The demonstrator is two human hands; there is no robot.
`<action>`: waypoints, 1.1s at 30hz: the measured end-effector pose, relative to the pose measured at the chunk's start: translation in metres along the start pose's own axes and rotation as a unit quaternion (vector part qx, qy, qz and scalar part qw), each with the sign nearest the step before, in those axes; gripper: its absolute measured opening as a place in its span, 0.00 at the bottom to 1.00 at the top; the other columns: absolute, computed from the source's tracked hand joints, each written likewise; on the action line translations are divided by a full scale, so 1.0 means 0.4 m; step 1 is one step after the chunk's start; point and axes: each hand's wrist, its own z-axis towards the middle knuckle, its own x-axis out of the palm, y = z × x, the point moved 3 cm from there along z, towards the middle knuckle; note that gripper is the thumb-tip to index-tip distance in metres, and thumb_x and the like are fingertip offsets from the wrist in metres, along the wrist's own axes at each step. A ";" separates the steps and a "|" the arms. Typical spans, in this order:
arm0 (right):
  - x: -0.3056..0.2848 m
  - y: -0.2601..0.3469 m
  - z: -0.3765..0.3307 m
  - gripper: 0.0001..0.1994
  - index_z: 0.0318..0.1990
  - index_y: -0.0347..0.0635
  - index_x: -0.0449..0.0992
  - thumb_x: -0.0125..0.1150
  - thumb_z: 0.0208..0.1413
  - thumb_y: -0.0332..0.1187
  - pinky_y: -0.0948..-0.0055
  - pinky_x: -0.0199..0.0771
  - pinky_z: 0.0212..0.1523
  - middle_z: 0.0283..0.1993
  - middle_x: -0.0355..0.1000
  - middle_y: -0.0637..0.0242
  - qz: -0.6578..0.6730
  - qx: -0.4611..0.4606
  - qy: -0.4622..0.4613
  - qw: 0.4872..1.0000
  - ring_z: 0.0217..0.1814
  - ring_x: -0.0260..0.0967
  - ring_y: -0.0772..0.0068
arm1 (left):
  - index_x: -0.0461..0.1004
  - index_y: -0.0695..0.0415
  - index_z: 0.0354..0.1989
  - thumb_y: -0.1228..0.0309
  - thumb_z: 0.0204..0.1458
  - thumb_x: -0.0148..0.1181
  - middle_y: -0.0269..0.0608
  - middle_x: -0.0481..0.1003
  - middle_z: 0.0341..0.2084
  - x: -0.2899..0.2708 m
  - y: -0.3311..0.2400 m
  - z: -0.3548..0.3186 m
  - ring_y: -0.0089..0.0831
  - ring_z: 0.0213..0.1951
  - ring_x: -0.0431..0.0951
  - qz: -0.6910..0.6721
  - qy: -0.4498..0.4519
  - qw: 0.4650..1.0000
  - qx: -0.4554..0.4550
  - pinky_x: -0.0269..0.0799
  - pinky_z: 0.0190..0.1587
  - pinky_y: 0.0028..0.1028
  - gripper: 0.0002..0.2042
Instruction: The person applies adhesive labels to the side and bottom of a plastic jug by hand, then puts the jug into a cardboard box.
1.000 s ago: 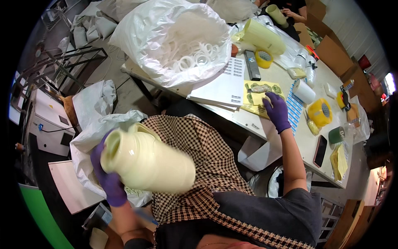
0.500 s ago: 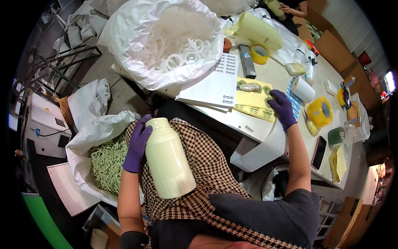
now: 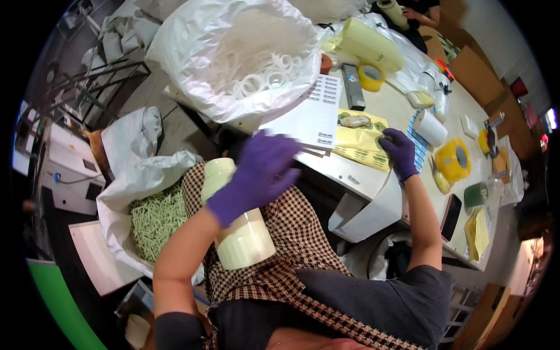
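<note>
A pale cream flask-shaped bottle [image 3: 248, 239] lies tilted on the checked apron over my lap. My left hand [image 3: 256, 172], in a purple glove, passes above it and hides its middle. Motion blurs this hand, but its fingers look stretched and apart, pointing toward the table edge, with nothing seen in them. On the table, my right hand [image 3: 399, 153], gloved in purple too, has its fingers pinched at the right edge of a yellow sheet of green oval stickers [image 3: 356, 140]. A small printed roll-like piece [image 3: 354, 121] lies on that sheet.
White label sheets [image 3: 309, 119] lie left of the sticker sheet. A big white sack [image 3: 175, 64] holds translucent rings. Green strips [image 3: 157, 224] fill another sack at my left. Tape rolls [image 3: 452, 158], a white roll [image 3: 430, 128] and a phone [image 3: 451, 217] stand right. Another person [image 3: 429, 14] works at the back.
My left hand has let go of the bottle's shoulder and swung right across it, toward the table. My right hand stays at the sticker sheet's edge. The bottle remains on my lap.
</note>
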 end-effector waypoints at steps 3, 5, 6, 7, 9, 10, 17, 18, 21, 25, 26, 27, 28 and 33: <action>-0.012 -0.048 -0.004 0.16 0.48 0.37 0.83 0.74 0.52 0.32 0.72 0.79 0.50 0.49 0.81 0.59 0.040 0.021 -0.011 0.999 0.47 0.80 0.69 | 0.77 0.53 0.54 0.63 0.56 0.62 0.41 0.77 0.52 0.187 -0.073 0.162 0.39 0.63 0.73 0.011 0.043 0.993 0.112 0.54 0.72 0.53 0.18; -0.001 -0.016 -0.003 0.15 0.47 0.37 0.83 0.74 0.52 0.30 0.72 0.79 0.50 0.49 0.82 0.59 0.031 0.002 -0.011 0.999 0.48 0.80 0.69 | 0.78 0.52 0.53 0.64 0.55 0.60 0.38 0.79 0.49 0.309 -0.074 0.267 0.37 0.63 0.72 0.101 0.056 0.981 0.155 0.54 0.72 0.53 0.17; 0.000 -0.014 0.000 0.14 0.46 0.36 0.84 0.73 0.51 0.28 0.71 0.78 0.52 0.49 0.82 0.58 0.031 -0.036 -0.019 0.999 0.49 0.80 0.67 | 0.80 0.51 0.49 0.63 0.56 0.59 0.37 0.80 0.48 0.369 -0.065 0.317 0.36 0.62 0.74 0.114 0.095 0.980 0.135 0.54 0.72 0.52 0.15; -0.005 -0.015 0.003 0.12 0.44 0.37 0.84 0.72 0.51 0.27 0.70 0.78 0.53 0.47 0.82 0.58 -0.019 -0.087 -0.029 0.996 0.49 0.80 0.64 | 0.82 0.51 0.46 0.63 0.56 0.57 0.36 0.82 0.47 0.435 -0.046 0.357 0.36 0.60 0.75 0.125 0.137 0.976 0.114 0.54 0.72 0.51 0.13; 0.002 -0.010 0.007 0.11 0.43 0.40 0.85 0.71 0.50 0.25 0.67 0.73 0.60 0.51 0.80 0.57 -0.047 -0.080 -0.009 0.996 0.55 0.76 0.59 | 0.85 0.50 0.38 0.64 0.56 0.56 0.36 0.83 0.44 0.577 0.035 0.363 0.36 0.56 0.78 0.133 -0.070 0.981 0.124 0.54 0.71 0.51 0.11; -0.036 -0.020 -0.007 0.12 0.42 0.41 0.85 0.71 0.49 0.24 0.63 0.70 0.63 0.54 0.79 0.56 -0.109 -0.145 -0.013 0.983 0.59 0.73 0.56 | 0.85 0.49 0.36 0.64 0.56 0.56 0.37 0.83 0.45 0.567 0.016 0.385 0.36 0.56 0.78 0.106 0.079 0.989 0.071 0.54 0.71 0.51 0.11; -0.147 0.350 -0.267 0.07 0.36 0.37 0.72 0.53 0.53 0.16 0.49 0.64 0.68 0.53 0.74 0.49 0.023 -0.308 -0.235 0.921 0.60 0.70 0.47 | 0.84 0.43 0.43 0.65 0.52 0.59 0.32 0.81 0.46 0.349 -0.035 0.363 0.34 0.61 0.75 0.140 0.198 0.949 0.201 0.48 0.76 0.47 0.12; -0.118 0.364 -0.285 0.06 0.37 0.37 0.71 0.52 0.54 0.17 0.50 0.66 0.66 0.51 0.74 0.49 0.119 -0.311 -0.151 0.931 0.56 0.71 0.50 | 0.83 0.44 0.41 0.65 0.50 0.60 0.33 0.81 0.42 0.275 -0.024 0.319 0.35 0.57 0.77 0.121 0.067 0.970 0.202 0.52 0.74 0.48 0.11; 0.016 0.376 -0.346 0.02 0.37 0.38 0.72 0.55 0.61 0.21 0.61 0.73 0.52 0.38 0.75 0.57 0.203 -0.172 -0.025 0.964 0.41 0.70 0.63 | 0.80 0.49 0.33 0.66 0.49 0.63 0.33 0.79 0.32 0.024 0.063 0.181 0.34 0.39 0.79 0.128 0.001 0.991 0.044 0.67 0.59 0.41 0.05; 0.226 0.396 -0.376 0.04 0.39 0.34 0.77 0.56 0.60 0.21 0.74 0.71 0.43 0.39 0.75 0.62 0.235 -0.067 0.131 0.961 0.38 0.70 0.73 | 0.79 0.53 0.34 0.61 0.58 0.63 0.39 0.80 0.28 -0.128 0.208 -0.117 0.38 0.34 0.78 0.159 -0.094 0.957 -0.221 0.72 0.47 0.37 0.09; 0.271 0.434 -0.371 0.04 0.39 0.33 0.77 0.56 0.60 0.21 0.75 0.72 0.44 0.40 0.76 0.63 0.297 -0.001 0.185 0.937 0.39 0.70 0.75 | 0.78 0.56 0.35 0.59 0.59 0.63 0.39 0.81 0.29 -0.098 0.224 -0.195 0.37 0.35 0.79 0.094 -0.010 0.937 -0.336 0.73 0.46 0.36 0.12; 0.309 0.474 -0.368 0.03 0.38 0.32 0.78 0.58 0.60 0.22 0.75 0.73 0.45 0.41 0.76 0.63 0.288 -0.012 0.216 0.933 0.41 0.71 0.76 | 0.78 0.58 0.37 0.57 0.61 0.63 0.39 0.82 0.31 -0.071 0.226 -0.274 0.36 0.36 0.80 0.030 0.073 0.893 -0.443 0.74 0.46 0.35 0.15; 0.343 0.504 -0.366 0.05 0.40 0.32 0.79 0.60 0.60 0.23 0.76 0.74 0.45 0.41 0.77 0.64 0.285 -0.012 0.263 0.922 0.41 0.72 0.77 | 0.77 0.59 0.36 0.59 0.63 0.61 0.40 0.80 0.30 -0.064 0.218 -0.330 0.32 0.35 0.77 -0.061 -0.001 0.895 -0.442 0.73 0.45 0.33 0.14; 0.495 0.599 -0.410 0.08 0.45 0.33 0.82 0.64 0.61 0.26 0.78 0.75 0.42 0.37 0.79 0.69 0.380 0.066 0.397 0.833 0.38 0.73 0.81 | 0.71 0.59 0.32 0.65 0.68 0.54 0.26 0.68 0.27 -0.113 0.223 -0.547 0.17 0.33 0.64 -0.355 -0.221 0.802 -0.427 0.65 0.38 0.24 0.13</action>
